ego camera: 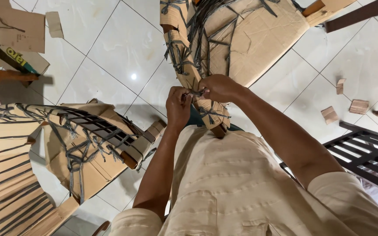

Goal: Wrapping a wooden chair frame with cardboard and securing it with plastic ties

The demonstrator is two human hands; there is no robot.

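A grey string [194, 92] is pinched between both hands at the cardboard-wrapped chair leg [189, 74]. The left hand [178, 107] is closed on it from below, and the right hand [219, 87] is clenched on it from the side, so the string appears to be held taut where it crosses the leg. The leg is propped towards the body, which keeps the binding within easy reach. Above the grip, the cardboard-covered chair [250, 35] is laced with more grey string. Well to the left of the grip, a second wrapped chair [88, 144] is laid on the tiled floor [123, 48]. To the right, small wooden blocks [358, 106] are scattered near a dark slatted frame [368, 157].
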